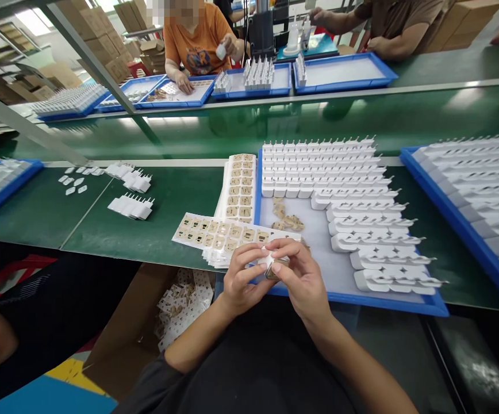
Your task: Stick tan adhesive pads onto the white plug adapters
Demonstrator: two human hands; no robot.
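Both hands meet over the front edge of a blue-rimmed tray. Between them is a small white plug adapter, largely covered by the fingers, with a tan sticker-like piece on its near side. My left hand is closed on its left side. The fingertips and thumb of my right hand press on it from the right. Just beyond the hands lies a sheet of tan stickers, some of its spots peeled off. Rows of white plug adapters with metal pins fill the tray's back and right.
More sticker sheets are stacked left of the tray, and loose tan scraps lie inside it. White adapters lie on the green bench at left. Another full tray stands right. A carton holds waste sheets below. Co-workers sit opposite.
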